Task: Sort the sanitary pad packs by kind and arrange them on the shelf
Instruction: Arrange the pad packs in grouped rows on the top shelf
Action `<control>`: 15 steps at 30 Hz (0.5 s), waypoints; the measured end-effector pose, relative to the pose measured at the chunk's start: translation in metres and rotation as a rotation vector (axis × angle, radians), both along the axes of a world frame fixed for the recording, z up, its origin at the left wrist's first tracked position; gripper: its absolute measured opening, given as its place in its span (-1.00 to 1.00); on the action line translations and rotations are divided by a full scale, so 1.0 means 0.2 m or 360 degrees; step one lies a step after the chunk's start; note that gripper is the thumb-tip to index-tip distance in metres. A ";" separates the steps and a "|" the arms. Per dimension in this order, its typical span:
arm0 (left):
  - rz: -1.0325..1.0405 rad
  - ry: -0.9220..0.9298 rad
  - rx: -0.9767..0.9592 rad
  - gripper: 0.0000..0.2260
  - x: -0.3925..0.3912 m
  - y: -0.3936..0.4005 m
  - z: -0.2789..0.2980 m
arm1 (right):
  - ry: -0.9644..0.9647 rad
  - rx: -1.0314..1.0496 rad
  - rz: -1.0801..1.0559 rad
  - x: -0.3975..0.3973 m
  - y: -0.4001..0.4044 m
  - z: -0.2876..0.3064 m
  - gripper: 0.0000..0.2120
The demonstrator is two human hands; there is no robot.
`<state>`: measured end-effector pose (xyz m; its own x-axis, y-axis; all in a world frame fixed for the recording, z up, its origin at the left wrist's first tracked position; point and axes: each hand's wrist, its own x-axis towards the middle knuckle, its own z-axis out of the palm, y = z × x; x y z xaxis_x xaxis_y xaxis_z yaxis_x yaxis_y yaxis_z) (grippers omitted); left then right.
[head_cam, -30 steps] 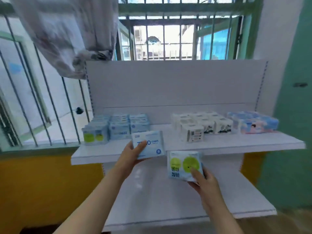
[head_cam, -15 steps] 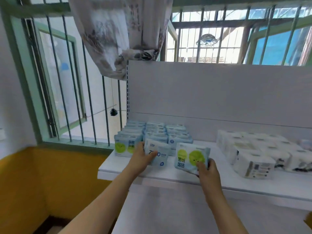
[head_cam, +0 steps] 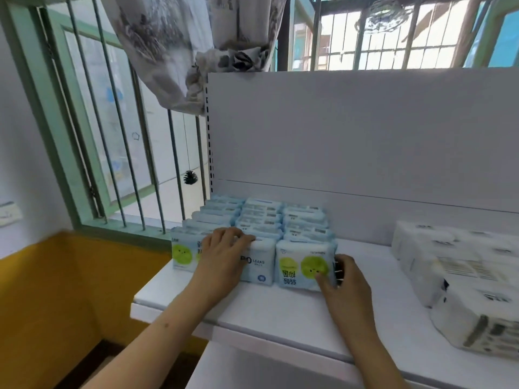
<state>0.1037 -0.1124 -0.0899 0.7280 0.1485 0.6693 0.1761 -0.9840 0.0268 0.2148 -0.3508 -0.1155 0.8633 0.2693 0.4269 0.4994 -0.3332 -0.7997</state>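
Observation:
Three rows of light-blue sanitary pad packs (head_cam: 261,217) stand on the white shelf (head_cam: 280,310) at its left end. My left hand (head_cam: 222,256) grips a blue pack printed "LEAKS" (head_cam: 261,262) by its top edge, standing at the front of the middle row. My right hand (head_cam: 345,279) holds a blue pack with green circles (head_cam: 303,265) at its right side, thumb on its front; it stands at the front of the right row. Another green-circle pack (head_cam: 182,252) fronts the left row.
White packs with dark print (head_cam: 455,270) fill the shelf's right part. The shelf's white back panel (head_cam: 365,130) rises behind. A barred window (head_cam: 118,130) and a knotted curtain (head_cam: 196,46) are at the left, above a yellow wall (head_cam: 64,290).
Both hands have moved forward and set their packs down upright on the shelf at the fronts of the middle and right rows. The camera has come closer and turned left.

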 end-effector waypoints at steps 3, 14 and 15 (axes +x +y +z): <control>-0.0033 0.0014 0.0062 -0.49 0.02 0.00 0.01 | 0.0015 0.0012 -0.0002 0.02 0.02 -0.03 -0.66; -0.0011 0.0203 -0.0161 -0.51 0.05 -0.06 0.07 | 0.0070 0.0073 0.0013 0.04 0.02 -0.04 -0.48; -0.0050 0.0208 -0.0181 -0.49 0.06 -0.09 0.08 | 0.0041 0.0085 -0.0039 0.03 0.01 -0.04 -0.43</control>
<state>0.1158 -0.1295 -0.0743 0.8132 0.1934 0.5490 0.1543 -0.9811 0.1170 0.2210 -0.3484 -0.1232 0.8803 0.2257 0.4174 0.4705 -0.3017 -0.8292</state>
